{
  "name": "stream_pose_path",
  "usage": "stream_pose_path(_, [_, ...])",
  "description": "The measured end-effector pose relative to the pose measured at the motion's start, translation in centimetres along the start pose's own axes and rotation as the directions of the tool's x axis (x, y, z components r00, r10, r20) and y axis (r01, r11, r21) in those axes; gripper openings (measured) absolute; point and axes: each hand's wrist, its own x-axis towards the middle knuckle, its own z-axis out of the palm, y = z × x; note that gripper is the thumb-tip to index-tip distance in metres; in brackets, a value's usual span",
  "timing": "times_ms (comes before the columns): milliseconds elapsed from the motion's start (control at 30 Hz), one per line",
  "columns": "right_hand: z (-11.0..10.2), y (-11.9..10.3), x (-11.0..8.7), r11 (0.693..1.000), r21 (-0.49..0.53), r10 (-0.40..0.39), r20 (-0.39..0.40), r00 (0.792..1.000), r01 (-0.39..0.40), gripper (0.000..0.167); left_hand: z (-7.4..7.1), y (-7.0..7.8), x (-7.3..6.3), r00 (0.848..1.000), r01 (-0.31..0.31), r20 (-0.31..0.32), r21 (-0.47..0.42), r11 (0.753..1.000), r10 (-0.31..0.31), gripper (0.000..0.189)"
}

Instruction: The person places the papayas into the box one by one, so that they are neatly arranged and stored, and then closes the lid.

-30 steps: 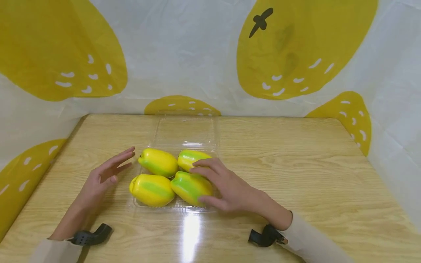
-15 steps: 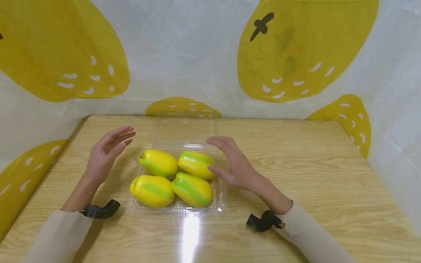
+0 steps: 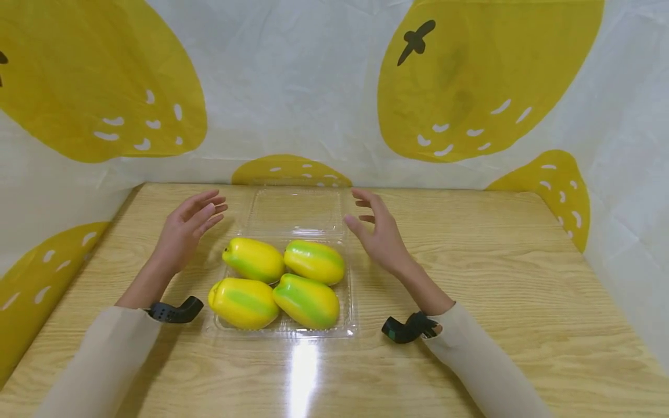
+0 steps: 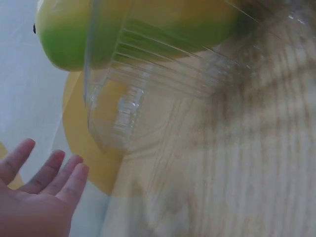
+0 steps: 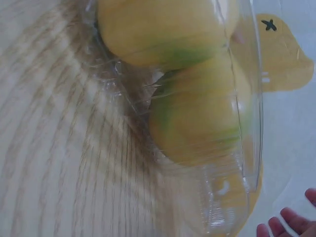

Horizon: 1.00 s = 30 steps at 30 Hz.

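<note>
Several yellow-green papayas lie in two rows in the base of a clear plastic clamshell box (image 3: pixel 349 313). Among them are a back-left papaya (image 3: pixel 254 259) and a front-right papaya (image 3: pixel 307 302). Hinged back behind the base, the transparent lid (image 3: pixel 295 209) lies open. My left hand (image 3: pixel 180 235) hovers left of the lid, fingers bent loosely, touching nothing. To the lid's right hovers my right hand (image 3: pixel 380 235), thumb and fingers apart, also holding nothing. In the left wrist view, a papaya (image 4: pixel 133 37) shows through the box wall; the right wrist view shows two papayas (image 5: pixel 197 118) up close.
The box stands on a wood-grain table (image 3: pixel 496 290). A white cloth with big yellow fruit prints (image 3: pixel 292 75) hangs behind the table and along its sides. Each wrist wears a black strap with a curved mount (image 3: pixel 177 312).
My right hand has left the papayas and moved back toward the lid's right side. My left hand has moved back and slightly right, beside the lid. The papayas stay in place.
</note>
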Motion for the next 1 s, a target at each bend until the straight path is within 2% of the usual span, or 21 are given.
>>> stream_pose_path(133, [0.1, 2.4, 0.6, 0.987, 0.069, 0.148, 0.006, 0.989, -0.148, 0.052, 0.2, -0.1, 0.6, 0.997, 0.08, 0.027, -0.06, 0.995, -0.078, 0.046])
stream_pose_path(267, [0.2, 4.1, 1.1, 0.955, 0.174, 0.242, 0.015, 0.97, -0.241, 0.055, 0.5, -0.2, 1.1, 0.987, 0.158, 0.055, -0.14, 0.977, -0.152, 0.045])
stream_pose_path(400, [0.3, 4.6, 1.4, 0.907, 0.303, 0.297, 0.03, 0.954, -0.292, 0.057, 0.9, -0.5, 1.5, 0.974, 0.225, 0.063, -0.117, 0.967, -0.219, 0.052])
stream_pose_path(500, [0.3, 4.7, 1.4, 0.882, 0.354, 0.319, 0.036, 0.947, -0.311, 0.057, 1.3, -0.6, 1.6, 0.965, 0.257, 0.066, -0.075, 0.964, -0.252, 0.06])
stream_pose_path(733, [0.5, 5.1, 1.4, 0.868, 0.379, 0.328, 0.046, 0.943, -0.321, 0.058, 1.8, -0.6, 1.8, 0.963, 0.265, 0.076, -0.068, 0.962, -0.26, 0.061])
stream_pose_path(1000, [0.6, 4.7, 1.3, 0.869, 0.393, 0.308, 0.044, 0.95, -0.3, 0.056, 1.8, -0.4, 1.9, 0.97, 0.236, 0.082, -0.08, 0.968, -0.229, 0.06])
